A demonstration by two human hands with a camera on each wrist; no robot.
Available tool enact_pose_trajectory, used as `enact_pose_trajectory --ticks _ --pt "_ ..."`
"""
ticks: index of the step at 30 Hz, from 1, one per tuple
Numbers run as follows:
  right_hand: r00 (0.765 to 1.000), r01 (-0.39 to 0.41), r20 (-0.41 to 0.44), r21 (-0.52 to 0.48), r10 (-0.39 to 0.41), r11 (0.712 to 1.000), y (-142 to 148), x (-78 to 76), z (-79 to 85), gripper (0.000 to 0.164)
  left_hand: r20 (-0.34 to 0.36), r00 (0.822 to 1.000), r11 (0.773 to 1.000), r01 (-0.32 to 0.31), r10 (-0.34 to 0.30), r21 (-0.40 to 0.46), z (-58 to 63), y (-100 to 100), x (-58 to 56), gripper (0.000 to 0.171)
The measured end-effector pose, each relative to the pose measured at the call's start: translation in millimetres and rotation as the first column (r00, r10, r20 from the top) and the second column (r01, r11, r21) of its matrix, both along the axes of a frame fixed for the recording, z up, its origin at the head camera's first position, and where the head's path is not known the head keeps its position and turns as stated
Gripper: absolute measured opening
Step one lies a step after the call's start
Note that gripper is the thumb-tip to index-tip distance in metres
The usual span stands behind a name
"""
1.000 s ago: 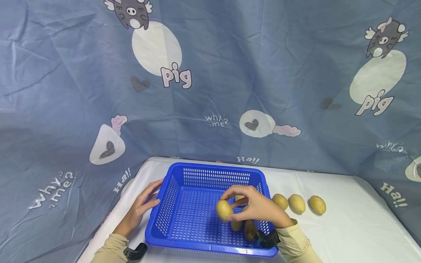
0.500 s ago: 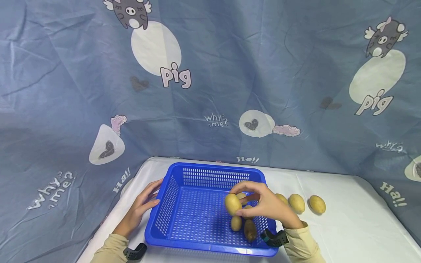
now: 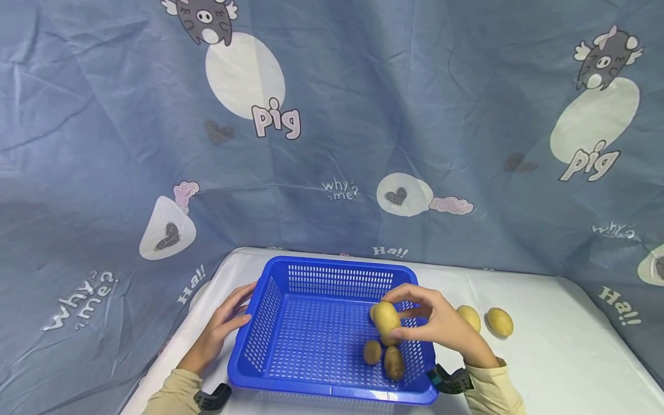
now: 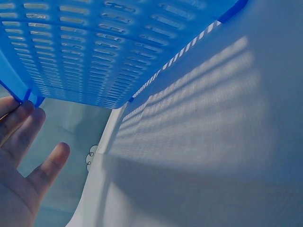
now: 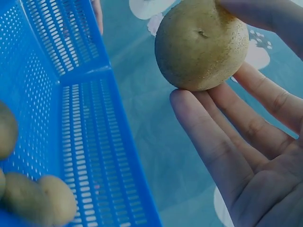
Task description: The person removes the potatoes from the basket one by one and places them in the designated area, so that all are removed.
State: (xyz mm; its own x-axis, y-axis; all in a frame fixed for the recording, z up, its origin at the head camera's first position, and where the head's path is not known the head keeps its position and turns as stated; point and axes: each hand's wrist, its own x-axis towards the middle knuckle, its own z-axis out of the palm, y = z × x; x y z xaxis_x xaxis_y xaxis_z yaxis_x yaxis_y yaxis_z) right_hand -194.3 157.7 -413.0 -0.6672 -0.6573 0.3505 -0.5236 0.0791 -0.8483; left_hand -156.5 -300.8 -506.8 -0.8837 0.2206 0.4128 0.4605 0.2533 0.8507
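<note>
Above the right side of a blue plastic basket (image 3: 311, 393), my right hand (image 3: 438, 323) pinches a yellowish-brown potato (image 3: 387, 317) between thumb and fingertips. The right wrist view shows this potato (image 5: 201, 52) close up, with a small dark eye in its skin. Several potatoes lie on the basket floor below, among them a darker one (image 3: 394, 364) and a smaller one (image 3: 372, 352). At the basket's left rim, my left hand (image 3: 220, 325) touches the edge with extended fingers. In the left wrist view, the fingertips (image 4: 35, 116) meet the rim and the thumb stands apart.
Two more potatoes, one nearer (image 3: 468, 318) and one farther right (image 3: 500, 322), lie on the white-covered table (image 3: 560, 357) right of the basket. A blue patterned cloth (image 3: 332, 144) hangs behind the table.
My right hand has moved rightward with the potato, from over the basket's middle to its right side. Potatoes it covered in the basket now show. One table potato is now hidden. My left hand stays put.
</note>
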Motion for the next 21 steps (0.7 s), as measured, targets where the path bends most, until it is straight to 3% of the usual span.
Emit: enact_pose_trajectory --ticks 21 --pt "0.988 0.122 -0.097 0.0 -0.121 0.993 42.2 12.0 -12.2 0.048 -0.007 1.0 1.0 0.018 -0.018 0.012 0.1 0.6 -1.3 0.062"
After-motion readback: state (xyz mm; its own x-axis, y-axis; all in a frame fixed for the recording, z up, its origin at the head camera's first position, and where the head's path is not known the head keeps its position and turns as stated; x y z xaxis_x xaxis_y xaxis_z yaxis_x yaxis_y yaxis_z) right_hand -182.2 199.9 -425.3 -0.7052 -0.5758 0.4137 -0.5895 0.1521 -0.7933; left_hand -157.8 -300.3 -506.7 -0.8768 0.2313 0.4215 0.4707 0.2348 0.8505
